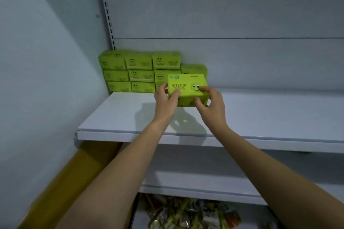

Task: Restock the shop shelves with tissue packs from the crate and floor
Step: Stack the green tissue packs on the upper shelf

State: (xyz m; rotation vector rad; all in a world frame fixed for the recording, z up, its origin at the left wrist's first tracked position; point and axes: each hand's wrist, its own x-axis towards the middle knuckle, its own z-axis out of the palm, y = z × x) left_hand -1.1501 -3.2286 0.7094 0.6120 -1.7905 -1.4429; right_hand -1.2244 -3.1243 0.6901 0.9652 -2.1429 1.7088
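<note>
**Held tissue pack and stocked row.** I saw the tissue pack (187,87) low over the white shelf (260,117), gripped at both ends. I could not tell whether it touched the shelf. The left hand (164,98) curled round its left end with a digit on the top face. The right hand (210,102) clasped its right end, fingers lying beside the printed smiley.

The pack was a soft-cornered rectangular block in glossy lime-green film with dark lettering. At the back-left of the shelf stood the stack of packs (137,70) in the same green wrap, three tiers high. A lower column at its right was partly hidden behind the held pack.

The shelf was a smooth, flat, matt sheet with a lipped front edge. A slotted upright (107,9) rose from its back-left corner. Below the shelf lay a second shelf (195,191), and under that a jumble of crinkled snack packets (186,214). A yellow band (74,173) ran below the shelf's left end.
</note>
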